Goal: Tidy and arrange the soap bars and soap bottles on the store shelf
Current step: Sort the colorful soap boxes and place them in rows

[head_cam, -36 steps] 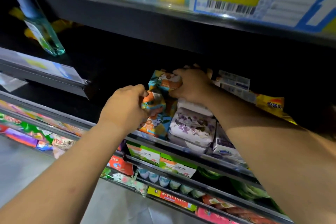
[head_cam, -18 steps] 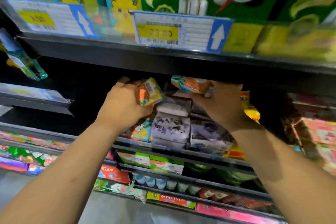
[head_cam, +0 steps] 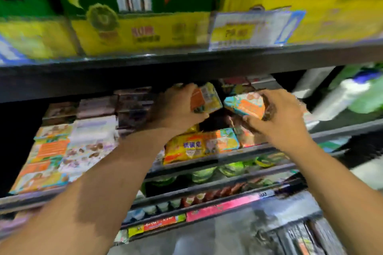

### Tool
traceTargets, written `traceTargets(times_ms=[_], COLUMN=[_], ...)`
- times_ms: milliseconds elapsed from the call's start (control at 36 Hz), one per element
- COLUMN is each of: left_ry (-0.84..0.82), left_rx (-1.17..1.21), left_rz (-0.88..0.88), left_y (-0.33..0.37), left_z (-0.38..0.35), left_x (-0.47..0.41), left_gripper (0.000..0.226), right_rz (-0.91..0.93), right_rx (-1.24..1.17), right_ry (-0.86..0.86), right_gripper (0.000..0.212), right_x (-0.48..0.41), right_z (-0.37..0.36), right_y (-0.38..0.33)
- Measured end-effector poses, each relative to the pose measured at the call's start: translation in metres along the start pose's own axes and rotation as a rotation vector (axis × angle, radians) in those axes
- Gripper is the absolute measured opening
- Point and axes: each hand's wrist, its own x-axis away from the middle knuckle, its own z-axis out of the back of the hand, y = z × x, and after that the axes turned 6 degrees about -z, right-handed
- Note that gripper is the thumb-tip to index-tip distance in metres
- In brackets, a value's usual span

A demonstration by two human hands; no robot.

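Note:
My left hand grips an orange-and-yellow soap bar pack under the dark upper shelf. My right hand holds a teal-and-orange soap bar pack just to the right of it. Both packs are raised above a yellow soap pack and a teal-orange one that lie at the front of the shelf. Stacks of purple-flowered and orange soap bar packs fill the shelf to the left. The whole view is blurred.
Green and yellow boxes and a price tag sit on the shelf above. White and green bottles stand at the right. Lower shelves hold green packs and small items. The grey floor shows below.
The view has swung right, so the flowered soap stacks now lie at the left. Both hands have carried their soap packs rightward to a spot above the yellow pack.

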Motion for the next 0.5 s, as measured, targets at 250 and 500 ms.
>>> traceTargets(times_ms=[250,500], left_ry=[-0.128,-0.315], left_rx=[0.029,-0.098], left_rz=[-0.064,-0.082], left_y=[0.028,0.013], left_z=[-0.056,-0.070], left_x=[-0.033,-0.040], left_gripper=[0.066,0.055], right_rz=[-0.056,-0.052], right_rx=[0.003,-0.105], right_ry=[0.041,0.021], right_gripper=[0.060,0.059], right_x=[0.005,-0.010], right_z=[0.022,0.014], right_y=[0.034,0.031])
